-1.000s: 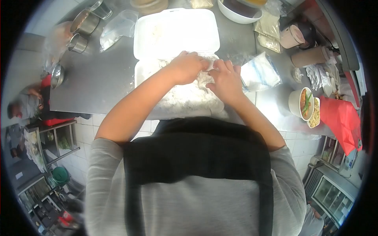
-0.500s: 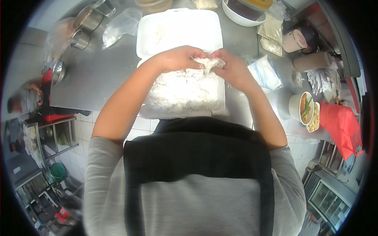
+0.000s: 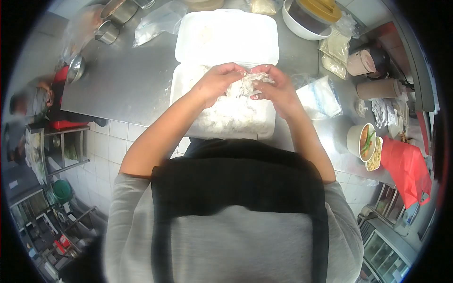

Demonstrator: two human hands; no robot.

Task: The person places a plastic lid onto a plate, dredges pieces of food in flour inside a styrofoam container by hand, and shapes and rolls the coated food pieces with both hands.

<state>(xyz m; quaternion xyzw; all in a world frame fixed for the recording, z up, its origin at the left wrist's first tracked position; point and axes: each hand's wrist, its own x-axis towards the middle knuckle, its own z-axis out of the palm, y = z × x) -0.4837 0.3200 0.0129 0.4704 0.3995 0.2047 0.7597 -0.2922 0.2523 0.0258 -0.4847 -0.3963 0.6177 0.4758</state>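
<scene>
A floured, ragged white piece is pinched between my two hands over an open white foam box. White flour fills the lower half of the box, and the lid lies folded back with a small floury smear. My left hand grips the piece from its left side, thumb and fingers bent together. On the other side my right hand holds it, with floury fingertips curled around the edge. What the piece is under the flour I cannot make out.
A white bowl with a yellow-lidded container stands at the back right. Plastic packets, food bowls and a red bag lie to the right. Metal pots and a plastic bag are back left. Another person is at far left.
The view has shifted, so the table things appear further right. My hands have moved slightly lower over the flour, and the piece between them looks more spread out.
</scene>
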